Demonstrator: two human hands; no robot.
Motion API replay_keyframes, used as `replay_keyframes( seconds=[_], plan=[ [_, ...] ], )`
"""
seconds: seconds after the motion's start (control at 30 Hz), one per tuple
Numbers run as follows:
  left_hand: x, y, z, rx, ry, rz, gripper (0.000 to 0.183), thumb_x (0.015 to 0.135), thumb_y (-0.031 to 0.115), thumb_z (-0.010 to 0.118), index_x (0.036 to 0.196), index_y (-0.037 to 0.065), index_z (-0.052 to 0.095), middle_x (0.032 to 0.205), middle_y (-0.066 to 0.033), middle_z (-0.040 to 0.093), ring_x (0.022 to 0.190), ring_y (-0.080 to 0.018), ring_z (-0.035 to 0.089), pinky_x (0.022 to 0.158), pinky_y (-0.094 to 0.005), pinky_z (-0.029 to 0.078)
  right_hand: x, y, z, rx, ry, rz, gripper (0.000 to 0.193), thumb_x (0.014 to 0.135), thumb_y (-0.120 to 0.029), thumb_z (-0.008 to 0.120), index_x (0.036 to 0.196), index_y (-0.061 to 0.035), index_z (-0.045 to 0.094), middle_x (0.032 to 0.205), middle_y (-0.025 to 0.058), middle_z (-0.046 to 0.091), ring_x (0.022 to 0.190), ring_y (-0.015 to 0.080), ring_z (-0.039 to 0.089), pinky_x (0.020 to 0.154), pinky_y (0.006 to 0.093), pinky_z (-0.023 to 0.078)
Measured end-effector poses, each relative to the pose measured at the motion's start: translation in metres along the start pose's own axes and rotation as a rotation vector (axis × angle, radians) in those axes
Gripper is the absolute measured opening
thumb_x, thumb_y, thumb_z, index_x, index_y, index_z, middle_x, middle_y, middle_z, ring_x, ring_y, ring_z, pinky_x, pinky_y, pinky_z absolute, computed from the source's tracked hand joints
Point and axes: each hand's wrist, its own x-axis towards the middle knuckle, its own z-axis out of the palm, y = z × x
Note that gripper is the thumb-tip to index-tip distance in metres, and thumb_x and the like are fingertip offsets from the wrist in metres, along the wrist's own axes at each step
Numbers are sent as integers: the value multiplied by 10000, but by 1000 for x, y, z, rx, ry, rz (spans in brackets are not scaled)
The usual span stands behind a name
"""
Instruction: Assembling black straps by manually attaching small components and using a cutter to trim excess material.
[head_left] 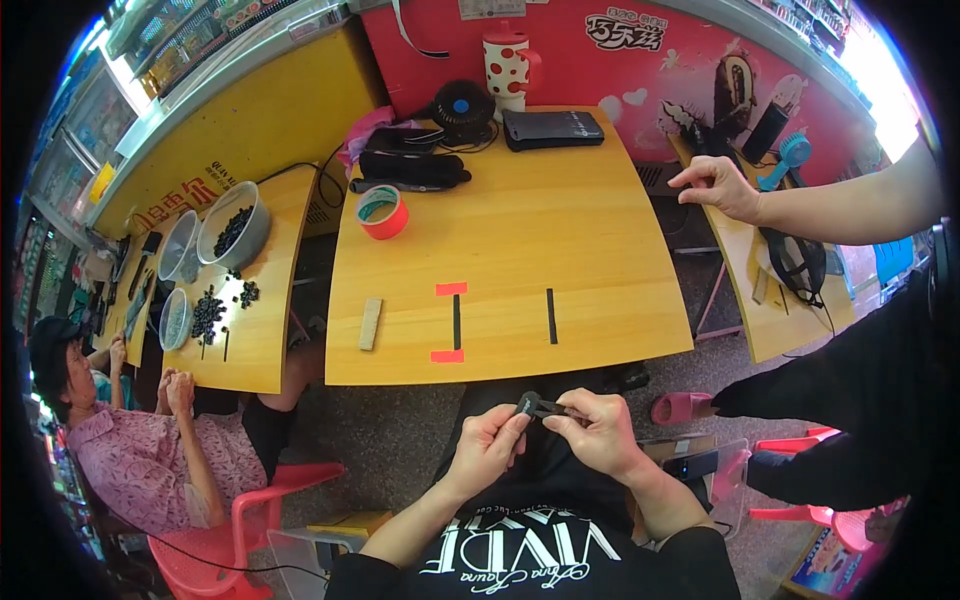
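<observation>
Just past the near table edge, over my lap, my two hands come close together. My left hand [488, 450] is closed, pinching a small rounded black piece [527, 403] between thumb and fingers. My right hand [600, 432] is closed round a dark, narrow tool [550, 408] like tweezers or small pliers, whose tip meets the black piece; its exact kind is too small to tell. Ahead on the wooden table [600, 240] lie two thin black strips, the left strip [457, 322] with red tape [451, 289] across each end. A short wooden stick [371, 324] lies farther left.
A red tape roll [382, 212], black pouches [410, 170], a black fan [463, 108], a spotted cup [507, 70] and a black case [553, 130] stand farther back. On the left table are tubs [262, 240] and black pieces [208, 315]; a person [150, 450] sits there. Another person's hand [718, 188] reaches in from the right.
</observation>
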Motion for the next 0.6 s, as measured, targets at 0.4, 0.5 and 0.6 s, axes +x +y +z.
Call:
replay_keyframes(
  seconds=[0.4, 0.5, 0.6],
  plan=[
    [-8, 3, -18, 284, -195, -38, 209, 970, 177, 538, 905, 16, 654, 595, -3, 564, 496, -52, 510, 452, -227, 410, 9, 4, -18, -37, -104, -51, 149, 671, -55, 776, 732, -33, 641, 565, 92, 561, 492, 189, 545, 472, 281, 409],
    [-29, -10, -11, 311, -686, -92, 213, 937, 208, 594, 921, 12, 674, 652, -34, 612, 600, -88, 586, 542, -261, 474, 44, 27, -47, -178, 338, -90, 16, 799, -20, 642, 808, -29, 632, 658, 57, 602, 602, 163, 596, 558, 276, 453],
    [-34, -22, -8, 164, -342, -356, 266, 961, 262, 559, 909, 22, 660, 635, -23, 600, 533, -69, 565, 471, -215, 446, 62, 32, -117, 256, 598, 79, 40, 898, 14, 570, 881, 4, 604, 757, -10, 603, 711, 79, 560, 625, 240, 468]
  ],
)
